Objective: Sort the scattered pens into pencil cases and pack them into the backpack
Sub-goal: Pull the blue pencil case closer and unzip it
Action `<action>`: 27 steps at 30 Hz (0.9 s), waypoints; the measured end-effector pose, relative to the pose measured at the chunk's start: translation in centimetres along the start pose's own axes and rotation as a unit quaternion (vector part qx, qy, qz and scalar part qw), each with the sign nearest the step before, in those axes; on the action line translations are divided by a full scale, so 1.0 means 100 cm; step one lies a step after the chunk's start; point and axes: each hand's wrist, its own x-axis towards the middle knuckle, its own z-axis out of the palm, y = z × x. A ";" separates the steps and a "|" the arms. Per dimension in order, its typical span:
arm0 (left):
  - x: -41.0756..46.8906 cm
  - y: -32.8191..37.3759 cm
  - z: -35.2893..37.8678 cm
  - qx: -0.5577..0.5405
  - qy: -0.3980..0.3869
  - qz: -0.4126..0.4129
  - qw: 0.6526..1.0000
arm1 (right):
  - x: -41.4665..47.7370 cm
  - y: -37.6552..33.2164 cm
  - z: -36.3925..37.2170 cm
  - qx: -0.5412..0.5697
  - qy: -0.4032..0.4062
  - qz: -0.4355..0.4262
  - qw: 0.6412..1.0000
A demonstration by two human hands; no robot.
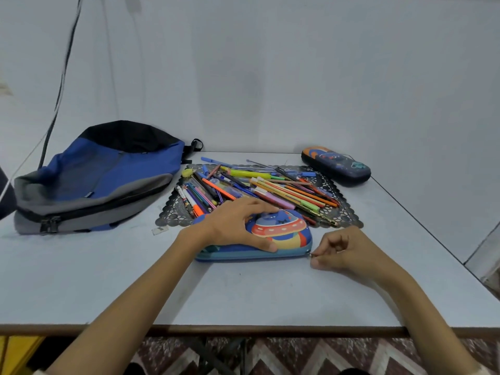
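Observation:
A blue pencil case with a UFO picture (284,234) lies closed on the table in front of me. My left hand (235,226) rests on top of it, fingers spread and thumb along its near edge. My right hand (343,250) pinches the small zipper pull (311,255) at the case's right corner. Behind the case, a heap of pens and pencils (257,188) lies on a dark lacy mat (338,209). A second, dark pencil case (335,165) lies closed at the back right. The blue, grey and black backpack (94,180) lies on its side at the left.
The table's front edge (243,327) runs just below my forearms, and its right edge slants away at the right. A black cable (62,85) hangs along the wall behind the backpack. A small clear scrap (160,230) lies left of the mat.

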 end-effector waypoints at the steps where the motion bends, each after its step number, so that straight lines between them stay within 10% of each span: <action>1: 0.000 0.001 -0.001 0.001 0.000 0.002 1.000 | -0.003 -0.003 0.008 -0.019 0.002 -0.010 1.000; 12: -0.009 0.003 -0.003 0.007 -0.016 0.030 0.999 | -0.004 -0.028 0.026 -0.183 -0.002 -0.092 0.979; 15: -0.021 0.004 0.002 0.078 0.092 0.125 0.985 | 0.007 -0.028 0.002 -0.262 0.069 -0.137 0.953; 20: -0.040 0.026 0.018 0.161 0.267 0.223 0.923 | 0.024 -0.022 -0.005 -0.257 -0.090 -0.132 0.953; 27: -0.045 0.049 0.056 0.280 0.287 0.069 0.913 | 0.036 -0.010 0.005 -0.218 -0.095 -0.138 0.962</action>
